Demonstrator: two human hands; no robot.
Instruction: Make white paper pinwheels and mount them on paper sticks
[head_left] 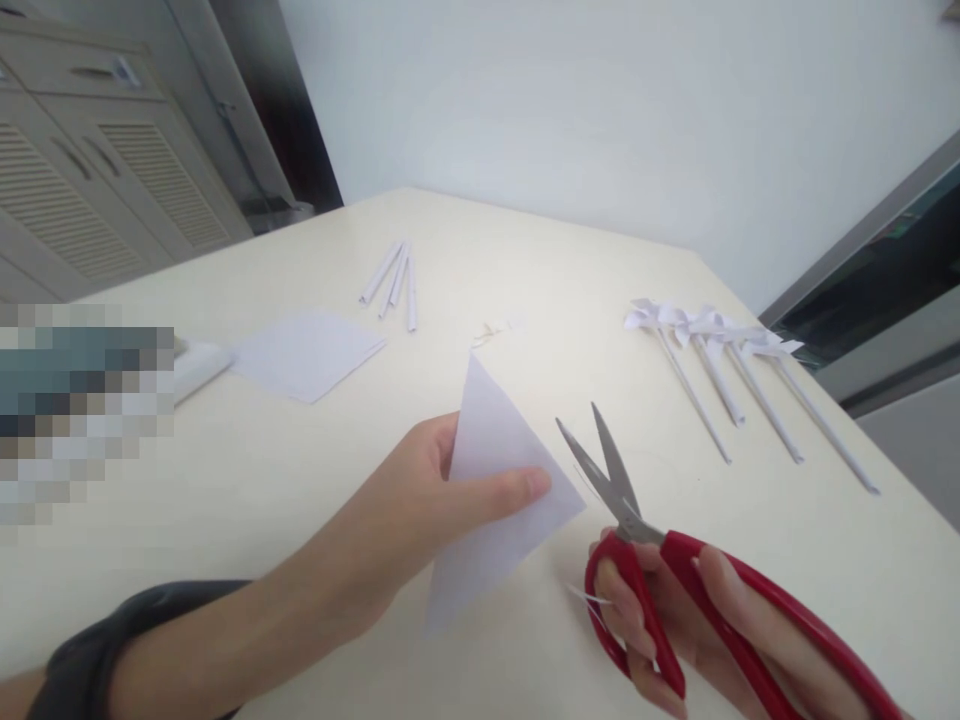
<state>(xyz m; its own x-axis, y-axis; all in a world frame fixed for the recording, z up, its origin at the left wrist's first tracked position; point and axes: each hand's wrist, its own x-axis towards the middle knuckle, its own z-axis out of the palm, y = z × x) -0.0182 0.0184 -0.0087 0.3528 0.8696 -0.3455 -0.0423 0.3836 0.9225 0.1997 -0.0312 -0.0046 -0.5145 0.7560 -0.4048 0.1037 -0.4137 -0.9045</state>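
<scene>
In the middle of the view my left hand [442, 500] pinches a folded white paper triangle [499, 430], thumb on its face and the other fingers behind. A pair of red-handled scissors [630, 520] is gripped in my right hand [697, 610]. Its blades are spread apart and point up and away, a little right of the paper's edge and not touching it. Thin white paper slivers [589, 597] show beside the scissors' near handle loop.
Flat white paper sheets [307, 355] lie to the left, with several rolled paper sticks [396, 285] behind. Small paper scraps [491, 332] lie mid-table. Several paper pinwheels [720, 345] on sticks rest at right. A wall [600, 110] stands behind the table.
</scene>
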